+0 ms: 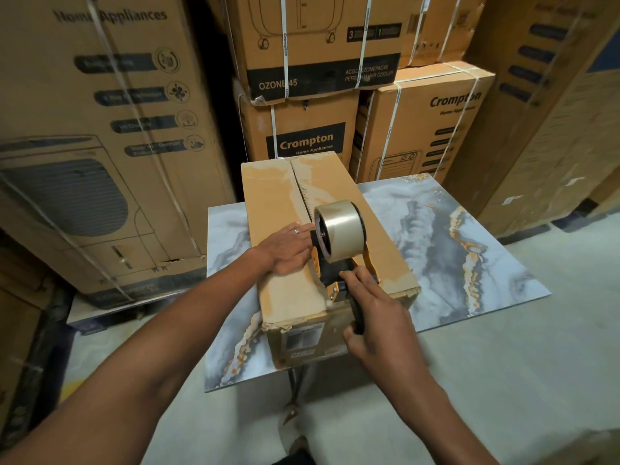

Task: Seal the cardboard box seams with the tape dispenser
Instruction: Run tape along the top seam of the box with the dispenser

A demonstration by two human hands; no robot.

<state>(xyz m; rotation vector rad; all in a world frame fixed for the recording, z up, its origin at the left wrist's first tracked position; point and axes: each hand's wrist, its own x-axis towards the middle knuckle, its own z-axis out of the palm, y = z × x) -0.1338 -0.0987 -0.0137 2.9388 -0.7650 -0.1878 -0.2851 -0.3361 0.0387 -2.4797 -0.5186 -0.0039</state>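
Note:
A long brown cardboard box (278, 196) lies on a marble-patterned tabletop (469, 250), its top flaps meeting in a centre seam that runs away from me. My left hand (288, 250) presses flat on the left flap beside the seam, fingers straight. A tape dispenser (339, 236) with a clear tape roll and orange frame stands on the seam near the box's front end. My right hand (372, 317) grips its black handle at the box's near edge.
Large strapped appliance cartons are stacked close behind and on both sides: one tall carton at the left (100, 129), a stack behind (302, 129), another at the right (553, 112). Pale concrete floor (503, 380) shows around the small table.

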